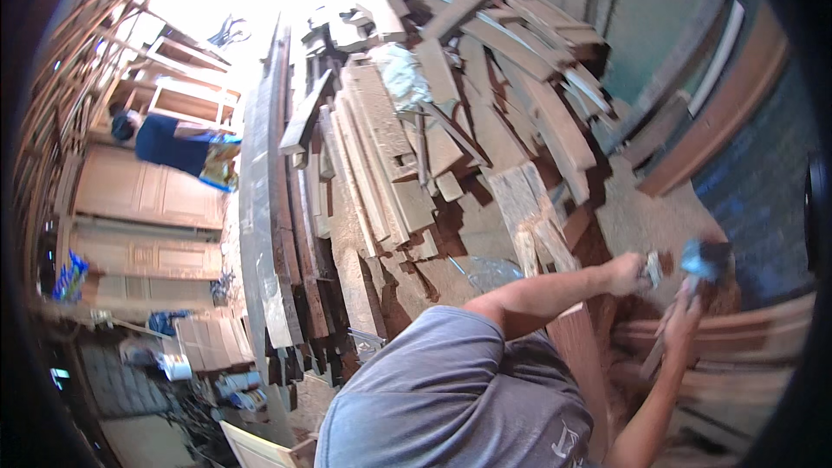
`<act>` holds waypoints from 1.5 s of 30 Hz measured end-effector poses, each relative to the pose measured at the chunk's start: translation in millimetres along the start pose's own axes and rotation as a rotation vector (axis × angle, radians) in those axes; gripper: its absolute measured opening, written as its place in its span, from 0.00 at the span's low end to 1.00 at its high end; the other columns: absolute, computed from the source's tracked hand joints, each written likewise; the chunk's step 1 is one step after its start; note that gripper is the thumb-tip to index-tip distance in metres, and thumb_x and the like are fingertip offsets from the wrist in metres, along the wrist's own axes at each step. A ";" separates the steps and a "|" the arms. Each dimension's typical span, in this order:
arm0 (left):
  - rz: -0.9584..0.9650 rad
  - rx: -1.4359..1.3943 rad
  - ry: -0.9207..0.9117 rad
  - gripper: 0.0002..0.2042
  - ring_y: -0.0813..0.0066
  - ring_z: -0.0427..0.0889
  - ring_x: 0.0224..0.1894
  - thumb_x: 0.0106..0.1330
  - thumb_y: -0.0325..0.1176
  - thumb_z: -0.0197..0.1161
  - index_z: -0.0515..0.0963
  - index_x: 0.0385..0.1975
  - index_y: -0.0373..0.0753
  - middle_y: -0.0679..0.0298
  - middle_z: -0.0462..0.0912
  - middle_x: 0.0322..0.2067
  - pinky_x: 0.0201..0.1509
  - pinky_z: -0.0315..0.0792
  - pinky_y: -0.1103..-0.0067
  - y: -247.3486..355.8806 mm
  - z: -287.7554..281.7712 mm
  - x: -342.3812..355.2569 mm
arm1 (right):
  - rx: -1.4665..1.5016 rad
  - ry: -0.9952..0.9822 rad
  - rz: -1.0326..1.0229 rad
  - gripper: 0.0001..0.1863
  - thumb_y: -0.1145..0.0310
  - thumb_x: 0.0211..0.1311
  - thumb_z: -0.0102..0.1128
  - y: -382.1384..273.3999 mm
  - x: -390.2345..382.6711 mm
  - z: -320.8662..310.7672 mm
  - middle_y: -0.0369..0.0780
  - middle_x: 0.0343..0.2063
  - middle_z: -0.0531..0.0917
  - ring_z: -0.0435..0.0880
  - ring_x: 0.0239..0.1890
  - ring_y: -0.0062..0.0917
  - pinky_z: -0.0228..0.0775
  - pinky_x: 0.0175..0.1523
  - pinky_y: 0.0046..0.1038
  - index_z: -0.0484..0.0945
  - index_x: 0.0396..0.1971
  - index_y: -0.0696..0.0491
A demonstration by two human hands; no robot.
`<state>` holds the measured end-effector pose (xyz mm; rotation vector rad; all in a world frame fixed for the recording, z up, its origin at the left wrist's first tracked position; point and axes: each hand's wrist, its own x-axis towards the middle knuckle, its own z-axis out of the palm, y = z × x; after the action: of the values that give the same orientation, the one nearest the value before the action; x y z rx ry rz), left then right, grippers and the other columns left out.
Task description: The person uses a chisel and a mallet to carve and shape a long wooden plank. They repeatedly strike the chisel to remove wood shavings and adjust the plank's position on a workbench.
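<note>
My right hand (683,319), at the right, is closed around the handle of a hammer (706,258). Its blocky blue-grey head is blurred by motion, and the lower handle sticks out below my fist. A short distance to the left, my left hand (626,274) is closed on a small pale, metallic-looking piece (653,269) that I cannot make out. The hammer head is close to that piece but apart from it. Beneath my hands is brown wood, and a wooden plank (582,355) runs under my left forearm.
Stacked planks and offcuts (373,139) fill the middle. A long dark beam (257,208) lies left of them. Panelled wooden doors (147,186) stand at the left, near another person in a dark shirt (163,140). A brown board (719,113) leans at the right.
</note>
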<state>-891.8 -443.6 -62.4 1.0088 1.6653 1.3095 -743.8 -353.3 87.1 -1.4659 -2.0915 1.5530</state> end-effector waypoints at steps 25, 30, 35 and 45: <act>-0.125 0.170 0.029 0.14 0.50 0.87 0.40 0.56 0.36 0.69 0.82 0.38 0.34 0.45 0.86 0.33 0.47 0.79 0.63 0.5 -4.7 -32.5 | -0.076 -0.191 0.112 0.27 0.42 0.77 0.50 78.7 27.2 -3.8 0.35 0.13 0.71 0.69 0.10 0.22 0.64 0.14 0.30 0.71 0.37 0.56; -0.131 0.107 -0.010 0.16 0.47 0.87 0.42 0.57 0.38 0.71 0.82 0.39 0.33 0.43 0.86 0.35 0.47 0.79 0.62 -2.4 -6.7 -54.9 | -0.120 -0.252 0.136 0.25 0.43 0.78 0.49 46.6 6.0 -8.7 0.32 0.12 0.68 0.67 0.09 0.19 0.62 0.12 0.26 0.67 0.32 0.51; -0.081 0.127 0.004 0.17 0.48 0.88 0.43 0.57 0.40 0.71 0.82 0.40 0.34 0.44 0.86 0.35 0.47 0.79 0.63 -18.8 -2.2 -53.8 | 0.071 -0.193 0.112 0.25 0.43 0.78 0.49 44.3 -5.1 14.2 0.32 0.12 0.68 0.67 0.09 0.17 0.60 0.12 0.25 0.68 0.32 0.51; -0.058 -0.184 0.029 0.18 0.72 0.85 0.40 0.65 0.36 0.71 0.83 0.51 0.36 0.60 0.87 0.42 0.45 0.81 0.72 78.2 -59.6 -21.3 | 0.245 -0.147 0.227 0.27 0.37 0.75 0.51 23.6 -29.1 -15.3 0.28 0.15 0.68 0.67 0.13 0.14 0.61 0.18 0.23 0.71 0.32 0.49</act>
<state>-928.7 -472.8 26.6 0.8310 1.5518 1.4150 -705.3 -365.8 86.8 -1.5847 -1.7731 1.9756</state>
